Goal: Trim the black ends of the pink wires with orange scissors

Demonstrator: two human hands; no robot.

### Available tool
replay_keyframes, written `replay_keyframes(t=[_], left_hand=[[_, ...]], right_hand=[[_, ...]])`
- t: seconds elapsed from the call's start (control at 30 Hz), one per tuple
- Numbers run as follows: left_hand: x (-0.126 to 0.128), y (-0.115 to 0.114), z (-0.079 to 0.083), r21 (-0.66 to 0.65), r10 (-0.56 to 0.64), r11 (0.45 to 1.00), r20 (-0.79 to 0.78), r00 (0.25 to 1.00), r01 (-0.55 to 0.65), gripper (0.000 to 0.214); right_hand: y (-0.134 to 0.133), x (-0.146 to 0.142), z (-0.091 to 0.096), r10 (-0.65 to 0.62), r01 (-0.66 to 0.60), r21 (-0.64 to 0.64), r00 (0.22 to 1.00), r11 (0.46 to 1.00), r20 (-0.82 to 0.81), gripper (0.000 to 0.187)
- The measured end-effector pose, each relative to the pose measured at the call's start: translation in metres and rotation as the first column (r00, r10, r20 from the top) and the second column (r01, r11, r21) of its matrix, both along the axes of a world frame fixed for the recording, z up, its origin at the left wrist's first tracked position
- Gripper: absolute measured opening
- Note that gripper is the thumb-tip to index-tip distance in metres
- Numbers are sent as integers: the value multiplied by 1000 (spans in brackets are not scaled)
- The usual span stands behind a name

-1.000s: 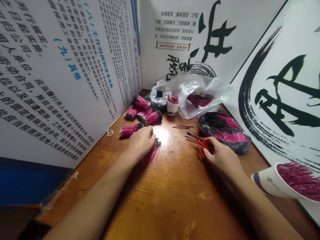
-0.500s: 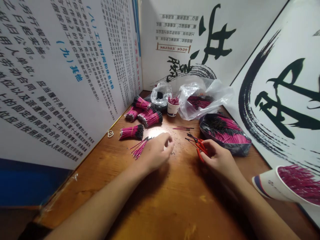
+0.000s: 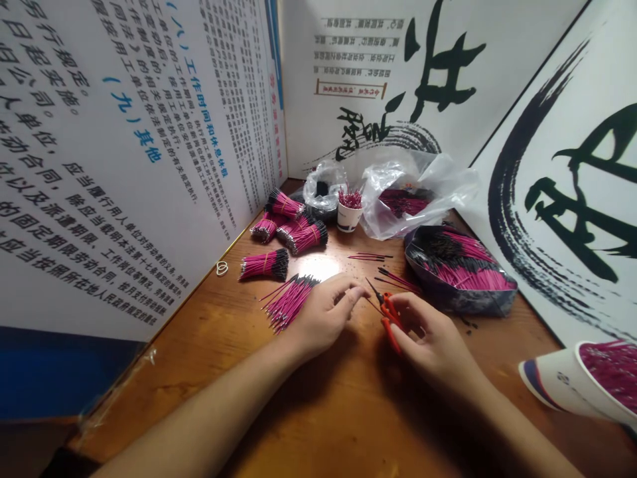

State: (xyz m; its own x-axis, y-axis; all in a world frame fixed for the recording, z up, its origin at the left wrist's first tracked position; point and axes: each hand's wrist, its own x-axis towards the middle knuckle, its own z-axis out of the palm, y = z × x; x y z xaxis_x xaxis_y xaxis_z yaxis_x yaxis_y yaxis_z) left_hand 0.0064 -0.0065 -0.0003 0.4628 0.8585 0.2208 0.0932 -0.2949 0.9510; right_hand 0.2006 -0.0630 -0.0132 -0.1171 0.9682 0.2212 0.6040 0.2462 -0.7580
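Observation:
My right hand is shut on a small pair of orange-handled snips with thin black blades pointing up and to the left. My left hand lies just left of the snips, its fingertips close to their tip. A loose bunch of pink wires with black ends lies on the wooden table, touching the left hand's outer edge. Whether those fingertips pinch a thin wire is too small to tell. A few loose wires lie just beyond the snips.
Several rubber-banded wire bundles lie at the far left, with a rubber band by the board. Behind stand a white cup of wires and clear plastic bags. A wire-filled bag lies right; a tipped paper cup sits near. Printed boards wall the table.
My left hand has let go of the loose wire bunch and moved right, towards the snips. The bunch now lies uncovered on the table. My right hand has shifted slightly nearer me.

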Motion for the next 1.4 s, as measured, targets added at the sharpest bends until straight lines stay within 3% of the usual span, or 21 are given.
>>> replay_keyframes(t=[0.13,0.23,0.47,0.6,0.8,1.0,1.27,1.4], left_hand=[[-3,0,-1,-101,15,995,36,999,-11,32],[-5,0,0,-92,-22,995,41,999,25,33],[-5,0,-2,-17,-134,991,-155,979,133,29],[-3,2,-8,-53,-65,997,-125,990,59,21],[-4,3,-8,-31,-22,999,-61,998,20,4],[-7,3,-2,37,23,999,-33,999,-22,11],[-3,1,-7,-23,30,999,83,996,-28,10],[2,2,3,33,64,997,-16,998,-64,10]], right_hand=[[-3,-2,6,3,-2,-21,999,1000,41,16],[-5,-3,9,-3,4,-22,999,1000,47,19],[-6,-4,15,-41,42,-13,999,999,35,23],[-6,-3,16,-111,107,58,992,993,66,21],[-6,-4,17,-86,84,27,995,996,59,17],[-7,-5,19,-51,50,15,995,999,90,16],[-5,0,16,-65,68,-26,994,997,85,21],[-5,1,13,-117,115,30,990,993,74,26]])
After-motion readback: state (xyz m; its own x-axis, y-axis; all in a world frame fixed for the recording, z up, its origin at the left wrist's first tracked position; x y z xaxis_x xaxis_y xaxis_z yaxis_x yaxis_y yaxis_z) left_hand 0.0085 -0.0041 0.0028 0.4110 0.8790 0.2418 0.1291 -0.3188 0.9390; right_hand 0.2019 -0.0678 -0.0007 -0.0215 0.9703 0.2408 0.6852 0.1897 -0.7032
